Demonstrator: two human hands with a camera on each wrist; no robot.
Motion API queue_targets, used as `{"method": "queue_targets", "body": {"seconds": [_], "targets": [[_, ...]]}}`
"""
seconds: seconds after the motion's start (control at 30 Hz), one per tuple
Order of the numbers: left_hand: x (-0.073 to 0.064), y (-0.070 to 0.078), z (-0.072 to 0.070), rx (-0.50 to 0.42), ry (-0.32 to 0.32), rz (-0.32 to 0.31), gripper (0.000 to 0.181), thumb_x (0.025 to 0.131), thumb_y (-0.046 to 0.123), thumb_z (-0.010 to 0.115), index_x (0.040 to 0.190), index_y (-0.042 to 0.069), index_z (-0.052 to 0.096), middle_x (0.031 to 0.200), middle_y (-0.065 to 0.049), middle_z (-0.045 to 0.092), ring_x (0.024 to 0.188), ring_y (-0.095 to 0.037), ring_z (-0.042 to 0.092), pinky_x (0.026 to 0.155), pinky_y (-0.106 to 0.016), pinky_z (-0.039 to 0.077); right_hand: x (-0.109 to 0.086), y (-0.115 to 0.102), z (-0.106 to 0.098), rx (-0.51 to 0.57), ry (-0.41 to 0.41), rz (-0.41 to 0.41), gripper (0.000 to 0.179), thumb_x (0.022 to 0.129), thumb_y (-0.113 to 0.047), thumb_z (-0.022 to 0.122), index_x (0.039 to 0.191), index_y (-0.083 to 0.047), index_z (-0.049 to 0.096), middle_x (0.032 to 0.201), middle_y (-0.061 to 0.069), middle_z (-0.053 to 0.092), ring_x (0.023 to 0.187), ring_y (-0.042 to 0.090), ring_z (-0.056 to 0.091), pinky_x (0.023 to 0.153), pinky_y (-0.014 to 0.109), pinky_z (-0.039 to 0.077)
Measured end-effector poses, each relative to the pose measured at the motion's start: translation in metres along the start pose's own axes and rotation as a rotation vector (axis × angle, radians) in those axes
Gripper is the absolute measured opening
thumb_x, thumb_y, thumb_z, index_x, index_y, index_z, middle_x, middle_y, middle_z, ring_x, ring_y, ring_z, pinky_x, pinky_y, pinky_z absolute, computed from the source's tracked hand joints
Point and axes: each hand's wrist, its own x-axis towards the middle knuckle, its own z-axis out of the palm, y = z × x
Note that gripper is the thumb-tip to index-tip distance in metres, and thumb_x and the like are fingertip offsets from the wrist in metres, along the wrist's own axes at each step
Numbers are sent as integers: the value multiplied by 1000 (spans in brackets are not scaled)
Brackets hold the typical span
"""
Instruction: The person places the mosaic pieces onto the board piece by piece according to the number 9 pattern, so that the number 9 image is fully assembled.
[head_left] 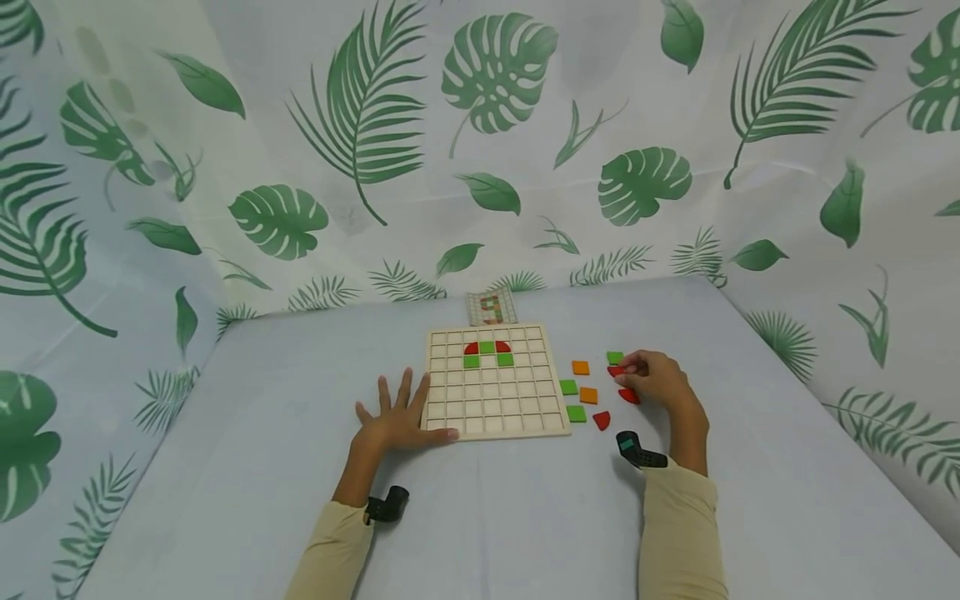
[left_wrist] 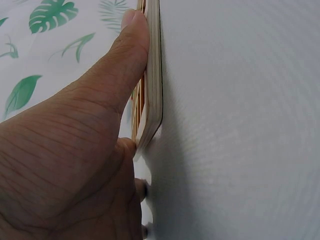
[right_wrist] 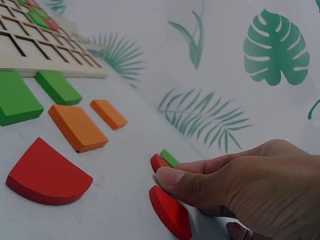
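Note:
A wooden grid board (head_left: 495,406) lies on the table, with green squares (head_left: 487,347) and red quarter-circle pieces (head_left: 472,348) set in its upper cells. At its near left corner rests my left hand (head_left: 393,425), fingers spread, the thumb along the front edge. In the left wrist view that thumb touches the board's rim (left_wrist: 155,75). Right of the board, my right hand (head_left: 660,382) pinches a red quarter-circle block (right_wrist: 158,163) between thumb and forefinger, partly hidden by the fingertips. Another red quarter-circle block (right_wrist: 170,212) lies just below the thumb, and a green block (right_wrist: 170,158) just beyond.
Between board and right hand lie orange squares (head_left: 581,367), green squares (head_left: 576,414) and a red quarter-circle (head_left: 602,421). Behind the board stands a small pattern card (head_left: 491,307). A leaf-printed cloth (head_left: 487,192) rises behind the table.

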Motion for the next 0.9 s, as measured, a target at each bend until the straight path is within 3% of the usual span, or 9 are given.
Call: {"method": "queue_targets", "body": {"seconds": [0.33,0.7,0.9], "targets": [[2,-1,2,-1,5,9,110,79,74,60,159,21,6,165,-14,-5,147,-50,-14,103,-82,3,-4,-2,0,36,23,45,40,92,-26,69,120,1,56,104,17,60,95,27,54,78,29,48],[2,-2,4,-8,6,5,110,78,75,60,159,22,7,166,-12,-5,148,-48,-14,104,-81,3,-5,0,2,21,39,10,45,91,-30,70,120,2,57,108,19,62,98,29,55,85,37,51],[2,-4,3,-17,7,4,112,77,76,60,159,23,6,166,-12,-6,148,-48,-15,104,-81,2,-5,-5,2,11,40,20,44,92,-30,69,120,1,57,112,21,62,98,30,55,83,35,51]]}}
